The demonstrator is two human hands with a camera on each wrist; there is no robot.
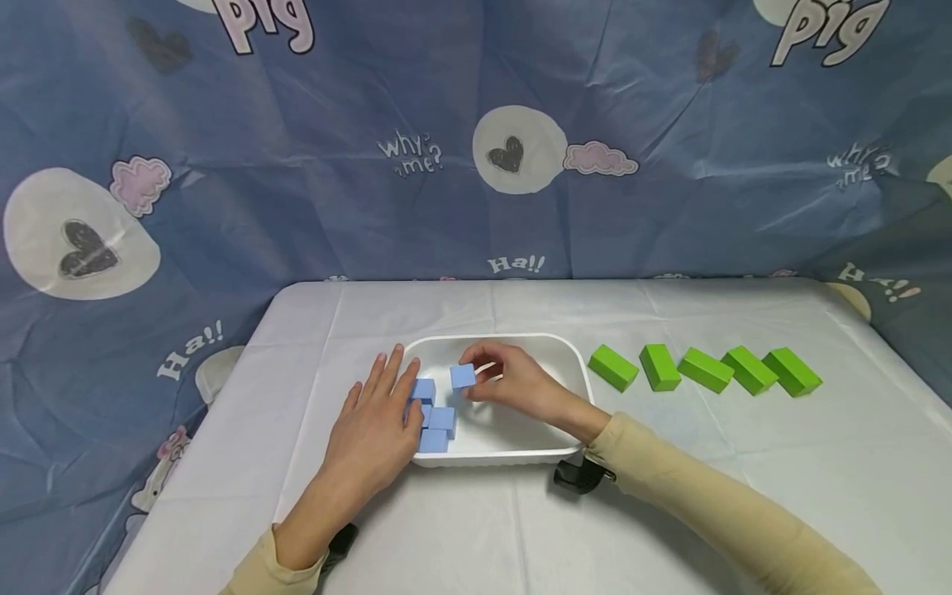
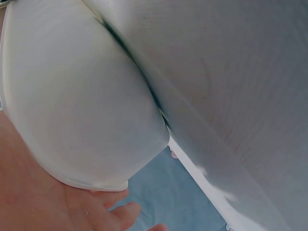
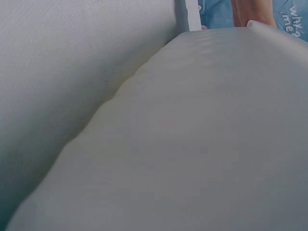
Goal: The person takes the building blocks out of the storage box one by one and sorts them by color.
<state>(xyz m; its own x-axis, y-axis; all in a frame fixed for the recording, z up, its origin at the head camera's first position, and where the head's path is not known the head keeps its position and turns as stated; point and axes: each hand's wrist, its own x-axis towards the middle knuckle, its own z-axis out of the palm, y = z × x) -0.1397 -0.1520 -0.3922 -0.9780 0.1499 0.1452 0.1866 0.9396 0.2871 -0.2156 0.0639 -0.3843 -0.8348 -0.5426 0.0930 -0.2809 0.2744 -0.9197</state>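
A white plastic tray (image 1: 506,430) stands on the white-covered table. Several light blue blocks (image 1: 434,440) are gathered at its left end. Between thumb and fingers, my right hand (image 1: 516,384) pinches one more blue block (image 1: 463,377), over the tray and to the right of the others. My left hand (image 1: 375,430) lies along the tray's left side with its fingers straight. In the left wrist view the palm (image 2: 48,192) is against the outer wall of the tray (image 2: 86,106). The right wrist view shows mostly the tray's outer side (image 3: 183,130); the blocks are hidden there.
To the right of the tray, several green blocks (image 1: 659,368) lie in a loose row on the table (image 1: 714,496). Behind the table hangs a blue printed cloth (image 1: 357,215). A black wrist device (image 1: 580,477) sits by the tray's front right corner.
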